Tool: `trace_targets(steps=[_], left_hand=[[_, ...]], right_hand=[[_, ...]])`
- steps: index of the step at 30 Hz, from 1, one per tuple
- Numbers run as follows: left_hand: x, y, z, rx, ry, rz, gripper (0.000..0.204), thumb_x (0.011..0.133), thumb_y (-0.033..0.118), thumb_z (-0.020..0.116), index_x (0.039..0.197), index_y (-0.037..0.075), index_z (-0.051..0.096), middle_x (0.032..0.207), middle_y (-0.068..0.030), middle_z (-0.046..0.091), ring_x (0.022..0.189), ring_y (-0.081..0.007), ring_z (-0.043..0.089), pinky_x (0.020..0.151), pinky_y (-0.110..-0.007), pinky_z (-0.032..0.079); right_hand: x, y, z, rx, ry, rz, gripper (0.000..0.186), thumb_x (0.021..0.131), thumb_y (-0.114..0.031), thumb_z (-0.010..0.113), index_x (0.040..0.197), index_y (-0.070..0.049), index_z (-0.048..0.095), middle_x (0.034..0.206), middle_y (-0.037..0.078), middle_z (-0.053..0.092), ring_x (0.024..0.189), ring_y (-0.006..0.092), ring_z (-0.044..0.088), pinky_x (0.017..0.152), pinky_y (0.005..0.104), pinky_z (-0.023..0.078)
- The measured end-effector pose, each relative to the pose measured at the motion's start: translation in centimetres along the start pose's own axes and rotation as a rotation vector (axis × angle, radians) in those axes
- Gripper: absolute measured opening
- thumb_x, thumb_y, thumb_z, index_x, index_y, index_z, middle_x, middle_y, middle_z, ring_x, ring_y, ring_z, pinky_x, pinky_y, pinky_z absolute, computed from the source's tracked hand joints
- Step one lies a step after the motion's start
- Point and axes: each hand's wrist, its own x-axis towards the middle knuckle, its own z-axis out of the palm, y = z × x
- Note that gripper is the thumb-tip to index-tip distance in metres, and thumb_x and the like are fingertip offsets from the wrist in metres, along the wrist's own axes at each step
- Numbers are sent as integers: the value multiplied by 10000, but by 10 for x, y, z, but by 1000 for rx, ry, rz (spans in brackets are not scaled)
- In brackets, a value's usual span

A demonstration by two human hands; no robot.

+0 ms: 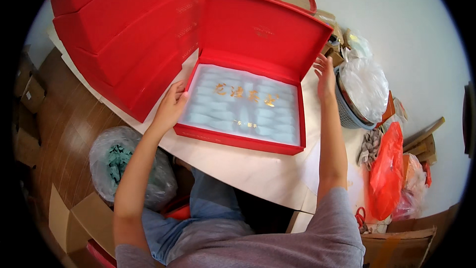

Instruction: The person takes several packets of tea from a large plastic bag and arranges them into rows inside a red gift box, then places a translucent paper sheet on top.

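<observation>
Steadying an open red gift box (238, 139) on the white desk (258, 173), the person works it from both sides. The left hand (171, 106) sits at the box's nine o'clock edge, fingers curled loosely over the rim and touching the frosted translucent sheet (243, 104) that covers the tray, seemingly to press that sheet flat over the rows of pale packets beneath it. The right hand (325, 77) is at about two o'clock from the box, open with fingers spread, resting against the outer edge of the raised lid (263, 34) near its corner; it grips nothing, and likely props the lid so it stays up. Gold lettering shows on the sheet. At ten o'clock a stack of closed red boxes (124, 34) lies fanned on the desk, close beside the open one, probably kept within easy reach. At three o'clock a grey basket (347, 111) holds a clear plastic bag (364, 84), with an orange plastic bag (386, 173) hanging at four o'clock. At eight o'clock, on the wooden floor (69, 124), a clear sack of teal packets (119, 161) stands near cardboard cartons (74, 218).
</observation>
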Motion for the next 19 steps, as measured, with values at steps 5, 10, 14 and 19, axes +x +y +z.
trace_targets(steps=[5, 10, 14, 19], left_hand=[[-3, -16, -23, -237, -49, -207, 437, 991, 289, 379, 1340, 27, 374, 1267, -177, 499, 1121, -255, 537, 933, -360, 447], [-9, -5, -21, -344, -118, -276, 437, 1002, 314, 345, 1335, 36, 394, 1269, -168, 502, 1124, -254, 539, 945, -355, 440], [-21, -18, -34, -402, -58, -287, 487, 993, 399, 351, 1312, 40, 431, 1253, -157, 525, 1131, -246, 537, 947, -361, 432], [-27, -18, -47, -443, -21, -329, 606, 965, 517, 330, 1381, 82, 391, 1329, -148, 487, 1237, -266, 451, 1048, -369, 312]], right_hand=[[14, -12, -10, -46, -21, 50, 770, 899, -649, 341, 1400, -64, 343, 1305, 109, 452, 1195, 198, 400, 1031, 388, 237], [37, -14, 5, 227, -134, 201, 759, 897, -660, 300, 1368, -70, 388, 1426, 99, 386, 1340, 246, 293, 1089, 451, 173], [6, -28, 23, 494, -30, 9, 489, 963, -460, 397, 1206, -60, 538, 1116, 60, 608, 963, 186, 569, 871, 343, 438], [-40, -18, -17, -202, -210, 249, 628, 920, -555, 413, 1103, 16, 600, 967, 159, 650, 900, 229, 617, 834, 351, 467]])
